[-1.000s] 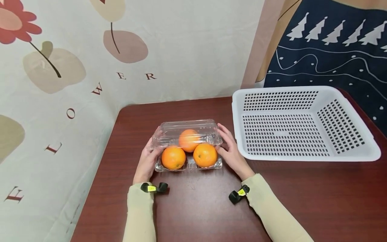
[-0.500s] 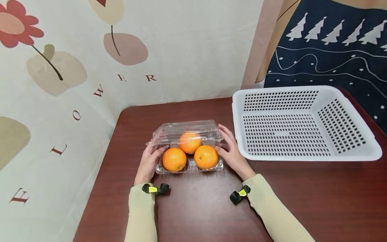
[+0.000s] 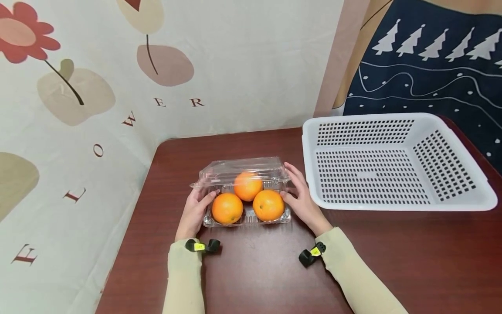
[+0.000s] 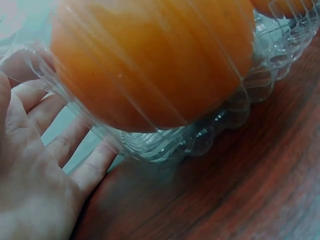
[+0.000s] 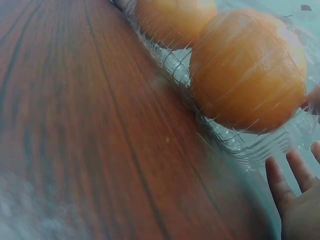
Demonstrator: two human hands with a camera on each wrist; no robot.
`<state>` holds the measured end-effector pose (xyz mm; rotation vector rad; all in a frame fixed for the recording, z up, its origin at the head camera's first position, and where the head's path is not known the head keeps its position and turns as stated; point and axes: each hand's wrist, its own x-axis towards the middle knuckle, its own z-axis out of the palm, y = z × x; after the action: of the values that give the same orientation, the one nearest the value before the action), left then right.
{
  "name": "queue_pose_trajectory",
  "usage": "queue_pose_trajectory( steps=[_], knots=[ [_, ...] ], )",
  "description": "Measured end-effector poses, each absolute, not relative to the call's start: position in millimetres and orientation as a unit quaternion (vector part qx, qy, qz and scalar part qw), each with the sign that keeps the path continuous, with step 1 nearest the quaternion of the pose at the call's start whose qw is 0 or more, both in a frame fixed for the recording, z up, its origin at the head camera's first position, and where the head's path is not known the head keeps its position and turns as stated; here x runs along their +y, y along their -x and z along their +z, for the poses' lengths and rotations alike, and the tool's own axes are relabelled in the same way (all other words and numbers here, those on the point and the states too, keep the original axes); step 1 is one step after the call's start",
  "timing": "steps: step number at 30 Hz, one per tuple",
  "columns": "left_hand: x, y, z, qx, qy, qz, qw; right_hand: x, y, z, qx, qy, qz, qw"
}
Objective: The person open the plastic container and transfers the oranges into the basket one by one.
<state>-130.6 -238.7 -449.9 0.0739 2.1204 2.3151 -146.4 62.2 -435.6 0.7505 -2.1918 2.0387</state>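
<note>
A clear plastic clamshell fruit box [image 3: 251, 221] stands on the table, its hinged lid [image 3: 235, 168] tilted up at the back. Inside it sit three oranges: a left one [image 3: 227, 208], a right one [image 3: 268, 205] and a back one [image 3: 248, 186], partly under the lid. My left hand [image 3: 193, 213] holds the box's left end, thumb over the rim and fingers [image 4: 95, 167] along the outer wall. At the other end is my right hand [image 3: 307, 209], fingers [image 5: 280, 185] spread and nearly straight beside the wall, thumb by the right orange.
A white perforated plastic basket [image 3: 364, 205] stands on the brown table [image 3: 251, 274], right of the box. Behind and to the left hangs a pale flowered cloth [image 3: 243, 65]. A dark blue cloth [image 3: 423, 78] hangs behind the basket.
The left side of the lid has shifted outward and no longer sits between my left thumb and fingers. My left thumb now lies over the box's rim. The oranges stay in place.
</note>
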Motion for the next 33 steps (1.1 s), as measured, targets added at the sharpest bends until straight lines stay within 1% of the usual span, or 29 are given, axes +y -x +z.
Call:
queue_pose_trajectory(
  steps=[11,17,22,33],
  knots=[
    [-239.1,130.4,-447.1,0.683,-0.046,0.729,-0.006,61.6,146.1,-434.3,-0.706,-0.238,0.666,0.031],
    [-237.3,129.2,-442.7,0.699,-0.074,0.711,-0.009,61.6,146.9,-436.1,-0.704,-0.238,0.668,0.039],
    [-231.6,125.9,-433.4,0.696,-0.079,0.713,-0.011,62.6,146.9,-436.2,-0.711,-0.234,0.662,0.038],
    [-231.6,125.8,-430.9,0.706,-0.089,0.703,-0.017,62.0,147.3,-435.5,-0.711,-0.243,0.658,0.041]
  ],
)
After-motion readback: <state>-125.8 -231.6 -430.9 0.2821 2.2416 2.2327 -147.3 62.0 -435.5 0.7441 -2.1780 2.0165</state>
